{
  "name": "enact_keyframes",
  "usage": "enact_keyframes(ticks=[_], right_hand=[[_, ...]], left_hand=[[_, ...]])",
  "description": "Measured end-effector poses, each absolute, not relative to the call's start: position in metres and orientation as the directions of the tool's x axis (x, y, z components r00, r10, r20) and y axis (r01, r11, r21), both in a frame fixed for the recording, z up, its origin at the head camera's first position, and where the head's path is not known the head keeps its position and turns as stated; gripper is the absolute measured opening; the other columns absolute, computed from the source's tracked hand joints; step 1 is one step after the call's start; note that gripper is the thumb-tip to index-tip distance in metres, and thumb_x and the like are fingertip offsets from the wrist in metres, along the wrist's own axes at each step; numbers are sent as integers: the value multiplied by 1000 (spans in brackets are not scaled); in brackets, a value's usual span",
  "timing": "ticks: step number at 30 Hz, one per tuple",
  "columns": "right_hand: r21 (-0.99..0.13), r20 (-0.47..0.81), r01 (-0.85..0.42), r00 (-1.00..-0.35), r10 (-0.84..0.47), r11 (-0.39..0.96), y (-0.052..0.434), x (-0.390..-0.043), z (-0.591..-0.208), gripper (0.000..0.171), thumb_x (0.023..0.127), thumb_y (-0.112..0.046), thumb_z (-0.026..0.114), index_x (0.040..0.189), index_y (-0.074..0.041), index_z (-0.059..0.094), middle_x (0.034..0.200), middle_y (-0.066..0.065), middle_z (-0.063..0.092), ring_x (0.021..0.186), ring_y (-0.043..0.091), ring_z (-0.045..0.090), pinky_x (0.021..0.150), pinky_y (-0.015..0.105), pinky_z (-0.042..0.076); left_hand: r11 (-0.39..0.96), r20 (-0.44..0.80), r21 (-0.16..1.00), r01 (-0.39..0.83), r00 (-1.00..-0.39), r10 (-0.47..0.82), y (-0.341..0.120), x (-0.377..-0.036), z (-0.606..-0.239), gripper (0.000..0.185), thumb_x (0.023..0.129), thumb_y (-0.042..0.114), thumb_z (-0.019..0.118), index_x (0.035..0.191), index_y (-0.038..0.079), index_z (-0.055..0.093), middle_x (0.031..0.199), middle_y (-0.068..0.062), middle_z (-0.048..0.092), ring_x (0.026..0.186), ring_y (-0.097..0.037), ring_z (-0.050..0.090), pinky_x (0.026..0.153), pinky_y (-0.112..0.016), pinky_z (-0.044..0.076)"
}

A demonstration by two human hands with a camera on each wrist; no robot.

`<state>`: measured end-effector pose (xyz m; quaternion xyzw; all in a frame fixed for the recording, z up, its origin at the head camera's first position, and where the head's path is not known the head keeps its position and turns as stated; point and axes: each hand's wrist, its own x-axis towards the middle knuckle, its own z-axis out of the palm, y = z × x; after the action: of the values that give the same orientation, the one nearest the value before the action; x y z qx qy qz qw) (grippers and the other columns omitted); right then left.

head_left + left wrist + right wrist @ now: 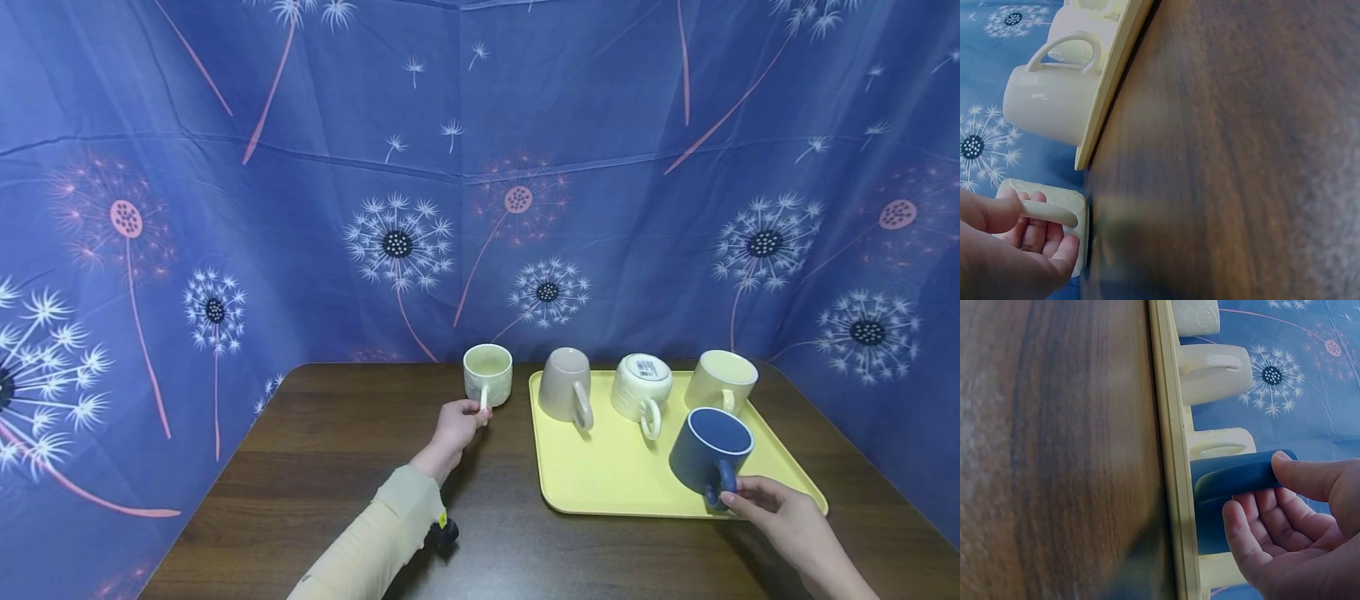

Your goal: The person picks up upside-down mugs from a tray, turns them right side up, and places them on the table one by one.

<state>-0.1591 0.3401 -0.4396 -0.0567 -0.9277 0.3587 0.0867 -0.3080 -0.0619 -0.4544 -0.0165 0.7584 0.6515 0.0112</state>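
In the head view my left hand [459,425] holds the handle of a cream mug [480,375] with a raised pattern, standing upright on the table left of the tray. The left wrist view shows the thumb on top of that handle [1050,213] and fingers curled beneath it. My right hand [783,517] pinches the handle [726,479] of a dark blue mug [697,454], upright at the right front of the yellow tray [600,475]. In the right wrist view, the thumb presses the upper end of the blue handle [1235,481], fingers below it.
Along the tray's back stand an upside-down greyish mug [558,387], an upside-down white mug [633,392] with a label on its base, and a pale cream mug [708,387] behind the blue one. A blue dandelion-print cloth [637,233] hangs behind the brown wooden table [337,450].
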Motion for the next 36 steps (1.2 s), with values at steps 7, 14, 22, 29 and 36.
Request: enact_keyframes(ticks=[7, 14, 22, 29, 36], right_hand=[[-658, 136, 31, -978, 159, 752, 339, -159, -438, 35, 85, -30, 71, 103, 0, 67, 89, 6, 71, 75, -17, 49, 63, 12, 41], [-653, 195, -12, -969, 153, 757, 336, -160, -438, 30, 83, -26, 72, 99, -1, 69, 83, 0, 71, 74, -16, 50, 62, 12, 42], [-663, 195, -17, -969, 150, 749, 335, -160, -436, 31, 85, -26, 71, 101, 0, 68, 83, -1, 70, 75, -16, 49, 61, 14, 43], [-685, 197, -25, -969, 152, 728, 334, -158, -435, 33, 86, -25, 69, 104, 3, 67, 84, -2, 71, 78, -18, 49, 62, 10, 42], [-688, 259, -73, -954, 150, 722, 333, -157, -438, 28, 85, -20, 70, 101, 3, 67, 80, -11, 69, 78, -18, 50, 62, 6, 40]], left_hand=[[171, -34, 985, -39, -999, -29, -62, -305, -454, 13, 85, 2, 65, 93, -9, 68, 89, -18, 69, 74, -11, 54, 70, -24, 42], [218, -9, 976, -14, -1000, -26, -64, -303, -451, 15, 85, 3, 66, 94, -8, 68, 85, -13, 69, 75, -11, 54, 73, -24, 40], [265, 4, 964, 5, -1000, 6, -70, -301, -450, 18, 86, 6, 66, 100, -6, 69, 88, -11, 68, 81, -14, 55, 73, -26, 42], [292, 33, 956, 40, -999, 28, -73, -297, -447, 21, 83, 3, 68, 102, -5, 68, 93, -12, 69, 85, -16, 59, 79, -30, 47], [350, 113, 929, 122, -992, 47, -77, -289, -443, 22, 82, 2, 69, 103, -6, 67, 93, -14, 70, 85, -18, 64, 76, -30, 50]])
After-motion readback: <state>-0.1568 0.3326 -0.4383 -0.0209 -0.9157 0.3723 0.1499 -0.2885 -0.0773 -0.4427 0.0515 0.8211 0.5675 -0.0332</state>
